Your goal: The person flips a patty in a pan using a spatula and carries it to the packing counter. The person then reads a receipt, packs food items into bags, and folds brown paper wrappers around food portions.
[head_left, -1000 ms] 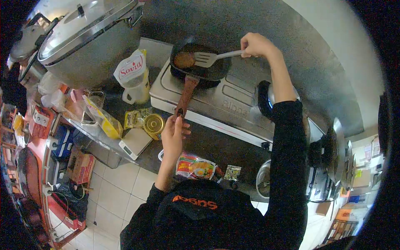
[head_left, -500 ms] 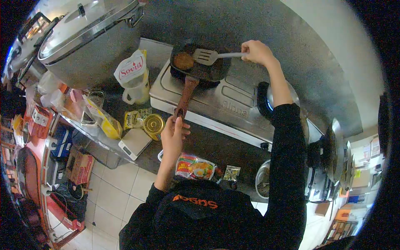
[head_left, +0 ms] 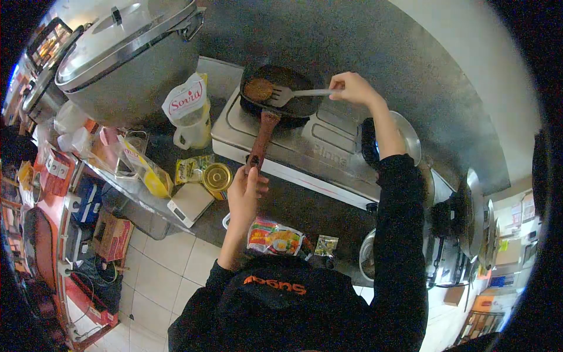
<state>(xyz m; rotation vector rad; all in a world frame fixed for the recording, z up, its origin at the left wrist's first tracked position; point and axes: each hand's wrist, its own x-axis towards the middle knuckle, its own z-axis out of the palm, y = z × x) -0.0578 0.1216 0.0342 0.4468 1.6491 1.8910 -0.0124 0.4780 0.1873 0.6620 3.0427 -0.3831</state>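
Note:
A dark frying pan [head_left: 296, 76] sits on the left burner of the stove, its reddish-brown handle [head_left: 265, 132] pointing toward me. My left hand [head_left: 243, 190] is closed around the handle's near end. A round browned patty [head_left: 257, 89] lies at the pan's left side. Above the pan's right, my right hand [head_left: 353, 90] grips the end of a slotted spatula [head_left: 305, 92]. The spatula's blade is at the patty's right edge, its tip seemingly under or against it; I cannot tell which.
The stove [head_left: 334, 146] has a second burner at right with a metal lid or pan [head_left: 407, 138]. Left of it stand a Sovia pouch in a jug [head_left: 190, 117], a gold-lidded can [head_left: 217, 177], a kitchen scale [head_left: 190, 204] and a big pot [head_left: 141, 76]. Near me lies a noodle packet [head_left: 275, 237].
My right hand has moved left and slightly down, bringing the spatula's blade from over the pan's middle to the patty's edge. My left hand stays on the handle.

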